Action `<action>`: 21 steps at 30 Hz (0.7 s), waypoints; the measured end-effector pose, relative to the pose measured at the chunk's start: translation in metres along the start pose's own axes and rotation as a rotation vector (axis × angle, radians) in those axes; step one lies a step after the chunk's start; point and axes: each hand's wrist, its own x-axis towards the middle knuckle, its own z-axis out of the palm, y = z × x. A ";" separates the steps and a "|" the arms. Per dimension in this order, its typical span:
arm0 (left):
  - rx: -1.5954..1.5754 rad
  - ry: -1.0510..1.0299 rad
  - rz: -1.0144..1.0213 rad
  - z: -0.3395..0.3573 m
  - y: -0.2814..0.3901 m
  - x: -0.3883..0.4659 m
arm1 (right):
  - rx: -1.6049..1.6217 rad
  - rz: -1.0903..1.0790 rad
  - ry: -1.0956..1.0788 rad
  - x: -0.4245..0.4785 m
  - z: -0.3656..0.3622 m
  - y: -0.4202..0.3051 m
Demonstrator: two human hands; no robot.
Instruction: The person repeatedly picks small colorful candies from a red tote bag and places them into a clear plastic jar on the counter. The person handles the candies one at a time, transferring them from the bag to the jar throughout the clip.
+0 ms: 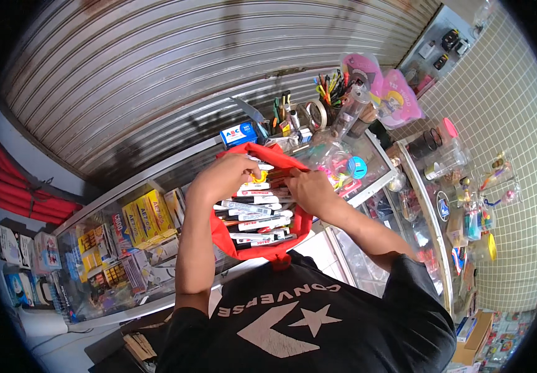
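Note:
A red fabric bag (221,240), its mouth spread wide, rests at the counter's edge against my black shirt. Inside it lie many marker pens (261,224), mostly white-barrelled, packed roughly side by side. My left hand (233,175) reaches over the bag's far left rim, fingers bent down by a small yellow item (259,176) among the pens; whether it grips anything is unclear. At the right rim is my right hand (312,191), its fingers curled at the bag's edge beside some thin pens; its exact hold is hidden.
Beneath the bag runs a glass display counter (161,298) holding yellow boxes (149,219). A blue-and-white battery box (239,134), a tape roll (316,114), a cup of pens (331,91) and plastic jars (350,112) stand along its far side. Behind rises a metal roller shutter (156,60).

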 end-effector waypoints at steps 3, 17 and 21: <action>0.014 -0.038 -0.005 -0.005 0.009 0.000 | -0.108 -0.085 -0.092 0.007 0.000 0.006; 0.022 -0.068 -0.020 0.003 0.011 -0.002 | -0.097 -0.179 -0.137 0.027 -0.002 0.018; 0.003 -0.080 -0.027 -0.001 0.019 -0.003 | -0.044 -0.104 -0.094 0.024 -0.005 0.020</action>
